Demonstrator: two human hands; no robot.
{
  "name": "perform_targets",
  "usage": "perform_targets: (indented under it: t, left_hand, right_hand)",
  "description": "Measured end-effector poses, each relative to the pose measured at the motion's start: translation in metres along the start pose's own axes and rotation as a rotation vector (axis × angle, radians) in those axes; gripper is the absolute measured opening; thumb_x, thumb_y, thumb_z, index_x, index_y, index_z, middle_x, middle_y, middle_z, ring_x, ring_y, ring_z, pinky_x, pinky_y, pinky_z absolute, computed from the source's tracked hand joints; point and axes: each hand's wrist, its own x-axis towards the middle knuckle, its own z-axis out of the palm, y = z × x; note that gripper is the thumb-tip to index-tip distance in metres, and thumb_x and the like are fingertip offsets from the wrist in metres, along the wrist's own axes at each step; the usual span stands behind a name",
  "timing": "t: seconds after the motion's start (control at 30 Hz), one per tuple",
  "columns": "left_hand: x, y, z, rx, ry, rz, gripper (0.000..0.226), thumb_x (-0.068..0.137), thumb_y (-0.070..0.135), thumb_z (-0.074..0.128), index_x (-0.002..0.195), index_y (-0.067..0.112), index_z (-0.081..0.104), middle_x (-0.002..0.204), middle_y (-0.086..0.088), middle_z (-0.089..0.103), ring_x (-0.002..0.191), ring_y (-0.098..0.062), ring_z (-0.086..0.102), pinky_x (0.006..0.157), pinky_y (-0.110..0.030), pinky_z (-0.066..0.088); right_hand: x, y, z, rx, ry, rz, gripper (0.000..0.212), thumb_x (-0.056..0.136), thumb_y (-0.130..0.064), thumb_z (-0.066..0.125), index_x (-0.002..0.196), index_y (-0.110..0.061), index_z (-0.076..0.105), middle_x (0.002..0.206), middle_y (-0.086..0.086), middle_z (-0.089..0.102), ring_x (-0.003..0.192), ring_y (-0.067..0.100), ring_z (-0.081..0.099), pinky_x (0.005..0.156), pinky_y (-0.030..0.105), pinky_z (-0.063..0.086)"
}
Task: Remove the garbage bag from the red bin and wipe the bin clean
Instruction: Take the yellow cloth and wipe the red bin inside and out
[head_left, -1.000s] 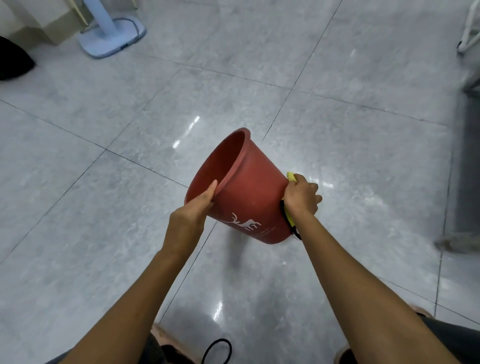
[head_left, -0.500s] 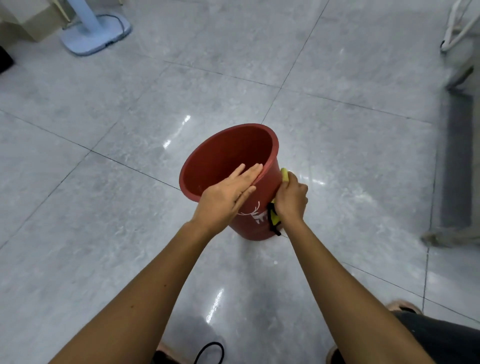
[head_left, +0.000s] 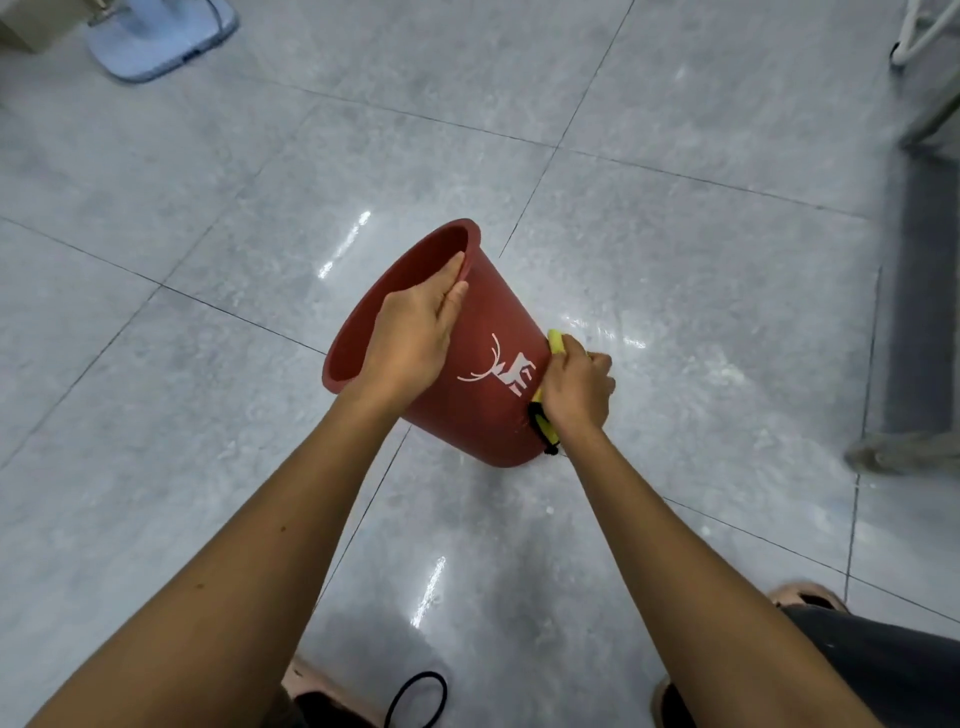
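The red bin (head_left: 483, 415) with a white deer print is tilted, its open mouth facing up and to the left, its base near the grey floor. No bag shows inside it. My left hand (head_left: 413, 338) grips the rim, fingers curled over the edge into the mouth. My right hand (head_left: 576, 389) holds a yellow cloth (head_left: 556, 343) with a black edge and presses it against the bin's right outer wall, low down. Most of the cloth is hidden under that hand.
Glossy grey floor tiles (head_left: 208, 415) spread all around. A pale blue fan base (head_left: 156, 41) stands at the top left. A grey furniture leg (head_left: 924, 322) runs along the right edge. A black loop (head_left: 415, 699) lies by my feet.
The bin has tipped from nearly upright to leaning left. My left hand went from lying flat across the rim to gripping it. My right hand stays on the cloth at the bin's right side.
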Motion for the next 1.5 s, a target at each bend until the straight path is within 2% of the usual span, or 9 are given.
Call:
perform_targets:
  t: [0.17,0.33,0.47,0.7,0.83,0.97,1.07,1.33,1.5]
  left_hand:
    - [0.008,-0.007,-0.006,-0.022,-0.037,-0.035,0.040,0.100,0.035,0.041,0.141,0.034,0.044,0.111,0.010,0.065,0.091,0.004,0.059,0.072,0.004,0.036]
    - [0.007,-0.028,-0.017,0.052,-0.181,-0.021,0.043,0.100,0.044,0.030,0.143,0.050,0.026,0.142,-0.003,0.049,0.134,-0.023,0.041,0.107,-0.039,0.038]
    - [-0.002,-0.037,-0.018,0.007,-0.172,0.030,0.041,0.101,0.043,0.030,0.140,0.056,0.026,0.148,0.009,0.039,0.143,-0.010,0.019,0.113,-0.033,0.025]
    - [-0.001,-0.023,-0.010,-0.041,-0.178,0.012,0.040,0.101,0.043,0.031,0.139,0.056,0.029,0.149,0.018,0.037,0.143,-0.011,0.023,0.110,-0.029,0.027]
    - [-0.010,-0.024,-0.010,-0.074,-0.163,-0.034,0.039,0.100,0.046,0.030,0.137,0.060,0.027,0.147,0.016,0.040,0.143,-0.009,0.021,0.110,-0.027,0.024]
    - [-0.013,-0.028,-0.015,-0.089,-0.130,-0.082,0.040,0.100,0.047,0.029,0.138,0.057,0.029,0.146,0.011,0.043,0.142,-0.015,0.029,0.113,-0.040,0.030]
    - [-0.015,-0.027,-0.013,-0.061,-0.147,-0.063,0.039,0.099,0.049,0.028,0.137,0.060,0.028,0.146,0.013,0.043,0.143,-0.009,0.022,0.112,-0.035,0.027]
    - [-0.013,-0.016,-0.011,-0.156,-0.173,-0.088,0.041,0.100,0.044,0.031,0.141,0.052,0.030,0.148,0.017,0.038,0.144,-0.011,0.021,0.115,-0.034,0.025]
    - [-0.012,-0.008,-0.007,-0.142,-0.174,-0.127,0.041,0.100,0.047,0.029,0.140,0.054,0.028,0.148,0.015,0.040,0.143,-0.013,0.025,0.115,-0.036,0.026]
  right_hand:
    - [-0.009,-0.064,0.006,0.090,0.018,-0.380,0.039,0.099,-0.036,0.033,0.135,-0.039,0.047,0.130,0.004,0.042,0.113,0.028,0.043,0.079,0.035,0.039]
    - [-0.002,-0.028,0.009,-0.009,0.054,-0.260,0.039,0.100,-0.039,0.029,0.134,-0.042,0.046,0.129,0.006,0.044,0.112,0.030,0.045,0.082,0.039,0.042]
    - [0.012,0.006,0.000,-0.060,-0.105,0.084,0.045,0.101,-0.045,0.024,0.130,-0.030,0.056,0.125,0.013,0.050,0.112,0.036,0.051,0.094,0.046,0.047]
    - [0.000,-0.094,0.005,0.119,0.010,-0.390,0.040,0.101,-0.038,0.025,0.132,-0.028,0.049,0.124,0.009,0.043,0.111,0.031,0.048,0.087,0.035,0.040]
    - [-0.006,-0.067,0.011,0.054,0.071,-0.465,0.040,0.102,-0.032,0.028,0.138,-0.033,0.043,0.129,0.011,0.042,0.112,0.030,0.046,0.088,0.036,0.043]
    - [0.005,0.004,0.009,-0.111,0.016,-0.150,0.039,0.102,-0.033,0.027,0.135,-0.030,0.049,0.129,0.013,0.044,0.114,0.037,0.047,0.087,0.041,0.044]
    - [0.016,0.017,0.000,-0.131,-0.086,0.006,0.043,0.102,-0.037,0.026,0.128,-0.024,0.057,0.123,0.015,0.048,0.108,0.039,0.054,0.092,0.045,0.048]
    - [-0.020,-0.064,0.008,0.156,0.080,-0.594,0.040,0.100,-0.029,0.038,0.138,-0.035,0.049,0.130,0.008,0.045,0.110,0.027,0.048,0.088,0.030,0.041]
    - [-0.059,-0.032,0.008,0.069,0.188,-0.841,0.041,0.098,-0.021,0.047,0.138,-0.024,0.052,0.134,0.018,0.048,0.108,0.033,0.050,0.090,0.040,0.049]
